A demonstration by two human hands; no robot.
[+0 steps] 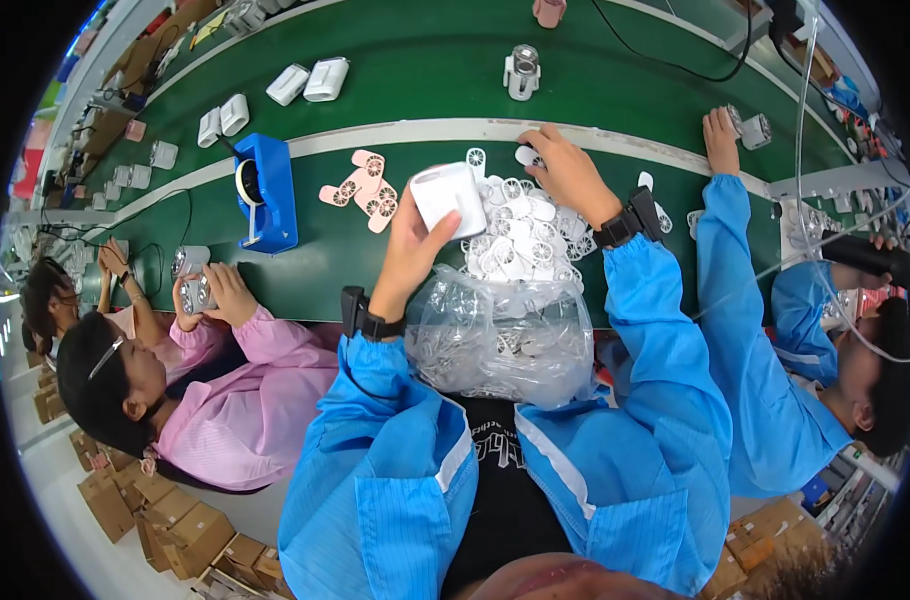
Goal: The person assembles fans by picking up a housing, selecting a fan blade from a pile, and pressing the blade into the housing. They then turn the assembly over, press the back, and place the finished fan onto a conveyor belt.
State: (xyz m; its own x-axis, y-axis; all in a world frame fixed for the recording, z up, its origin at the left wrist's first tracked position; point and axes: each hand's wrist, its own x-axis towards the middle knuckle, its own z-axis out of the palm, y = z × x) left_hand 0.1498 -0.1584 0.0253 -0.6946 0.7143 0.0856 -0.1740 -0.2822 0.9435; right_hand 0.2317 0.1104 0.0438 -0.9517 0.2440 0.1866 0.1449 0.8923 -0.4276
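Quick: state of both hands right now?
Left hand: closed, holding a white, boxy plastic casing with rounded corners.
Right hand: closed, thumb and fingers about a small, white, rounded plastic piece.

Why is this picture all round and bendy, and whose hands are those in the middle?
There's no robot here, just a person with two bare hands. They wear a camera on their head, looking down. Its wide fisheye lens makes the picture round and bends straight edges. The picture's left is the person's own left.

The left hand holds a white, boxy case. The right hand has its fingertips at a small white piece; I can't tell whether it grips it.

On the green table are a pile of white pieces, some pink pieces and a blue tape dispenser. A clear plastic bag is in front of the person's body. The other hands nearby belong to other people.
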